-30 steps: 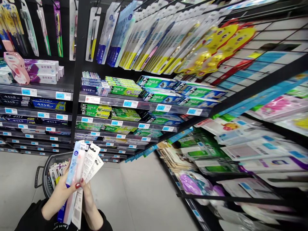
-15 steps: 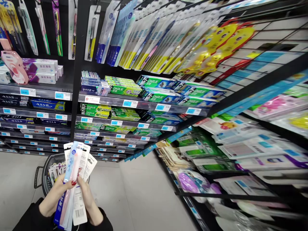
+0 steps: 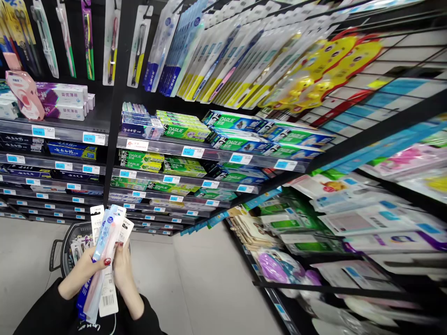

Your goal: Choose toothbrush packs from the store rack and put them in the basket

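Several packaged toothbrushes [image 3: 101,274] are held in a loose fan low in front of me. The front ones have blue and clear wrapping, with a pink brush showing through. Behind them are white backing cards [image 3: 109,300], one with a barcode. My left hand [image 3: 83,270] is closed around the bundle, its red-nailed thumb lying across the front. On the other side, my right hand [image 3: 123,265] has its fingers pressed at the edge of the cards and grips them there. Below the hands, a dark basket [image 3: 66,246] with several packs in it is partly hidden.
Ahead, toothbrush packs [image 3: 216,65] hang in a row above shelves of toothpaste boxes [image 3: 183,128]. A pink bottle [image 3: 25,93] stands at the left. To the right runs a rack of hanging packaged goods [image 3: 370,211]. Grey floor tiles [image 3: 206,284] lie below.
The toothbrush packs are fanned less widely, and the right hand's fingers have moved up along their edge. The left hand keeps its hold. My view has shifted slightly left.
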Tool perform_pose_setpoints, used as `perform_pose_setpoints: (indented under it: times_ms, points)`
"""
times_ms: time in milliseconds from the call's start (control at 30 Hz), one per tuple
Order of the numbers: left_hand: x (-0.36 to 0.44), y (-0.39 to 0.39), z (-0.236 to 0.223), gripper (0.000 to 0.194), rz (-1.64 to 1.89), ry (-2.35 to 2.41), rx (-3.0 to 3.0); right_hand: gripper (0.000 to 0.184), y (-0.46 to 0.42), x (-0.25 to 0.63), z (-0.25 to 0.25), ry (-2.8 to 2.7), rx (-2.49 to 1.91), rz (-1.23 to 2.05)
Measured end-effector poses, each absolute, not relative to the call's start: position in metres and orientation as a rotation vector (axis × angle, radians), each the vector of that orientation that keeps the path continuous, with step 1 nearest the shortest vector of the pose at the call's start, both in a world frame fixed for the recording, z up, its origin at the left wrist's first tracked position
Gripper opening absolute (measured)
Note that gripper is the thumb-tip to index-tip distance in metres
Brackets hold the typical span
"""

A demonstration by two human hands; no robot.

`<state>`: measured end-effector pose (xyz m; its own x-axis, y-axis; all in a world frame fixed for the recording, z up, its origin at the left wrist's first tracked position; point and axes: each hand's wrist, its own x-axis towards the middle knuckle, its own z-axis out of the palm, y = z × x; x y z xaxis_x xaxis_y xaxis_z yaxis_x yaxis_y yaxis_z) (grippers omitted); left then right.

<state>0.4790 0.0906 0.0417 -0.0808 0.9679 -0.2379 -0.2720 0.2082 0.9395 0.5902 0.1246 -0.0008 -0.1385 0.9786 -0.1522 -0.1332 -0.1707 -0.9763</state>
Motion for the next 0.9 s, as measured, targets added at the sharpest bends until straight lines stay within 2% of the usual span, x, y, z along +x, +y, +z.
perform_pose_setpoints:
  times_ms: [200,267,400,567,700,767,833,900]
  points:
    - [0.477,0.095,0.029,0.042,1.253,1.280,0.890,0.022,0.123,0.594,0.020,-1.455,-1.230,0.902]
    - [0.477,0.095,0.025,0.043,1.248,1.336,0.967,0.012,0.124,0.596,0.029,-1.639,-1.267,0.878]
    - [0.479,0.090,0.016,0.049,1.220,1.485,1.028,0.020,0.130,0.593,0.039,-1.656,-1.274,1.124]
    - [0.475,0.089,0.021,0.050,1.222,1.529,0.998,0.017,0.137,0.598,0.042,-0.927,-0.980,1.604]
    - [0.467,0.095,0.033,0.033,1.255,1.435,1.057,0.009,0.149,0.619,0.042,-0.406,-0.738,1.906]
    - [0.465,0.095,0.036,0.043,1.295,1.413,1.052,0.007,0.155,0.628,0.038,-0.374,-0.642,2.077]
    - [0.465,0.094,0.039,0.055,1.349,1.401,1.031,0.019,0.160,0.634,0.033,-0.365,-0.557,2.196]
    - [0.467,0.092,0.040,0.064,1.393,1.396,1.009,0.042,0.163,0.635,0.029,-0.331,-0.494,2.270]
